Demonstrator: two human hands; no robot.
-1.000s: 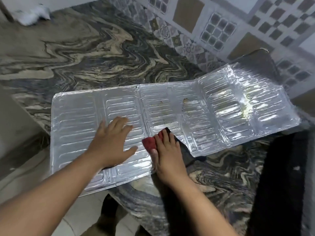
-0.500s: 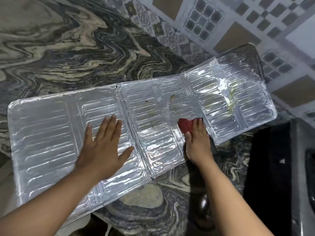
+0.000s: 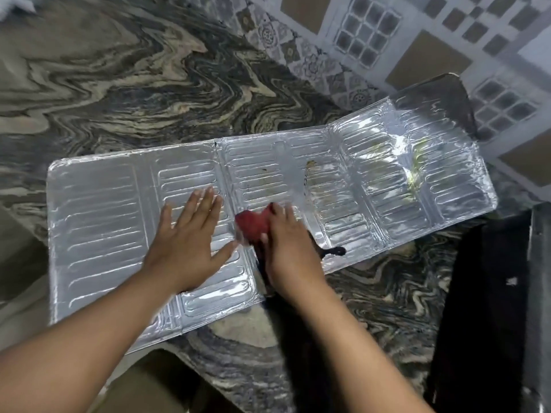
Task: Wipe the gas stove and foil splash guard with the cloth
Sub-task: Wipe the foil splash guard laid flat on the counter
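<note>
A swirled marble counter (image 3: 125, 93) is spread with the foil splash guard (image 3: 372, 186), laid flat and unfolded, brown-stained near its middle. No writing can be read. The left hand (image 3: 190, 242) is pressed flat on the foil, fingers straight. A red cloth (image 3: 252, 223) is gripped on the foil by the right hand (image 3: 286, 248).

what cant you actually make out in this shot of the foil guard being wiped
- Red cloth, head view: motion blur; its lower part is hidden under the right hand.
- Foil splash guard, head view: the patch beneath the flat left hand is covered.
- Gas stove, head view: dark and cut off by the right edge.
</note>
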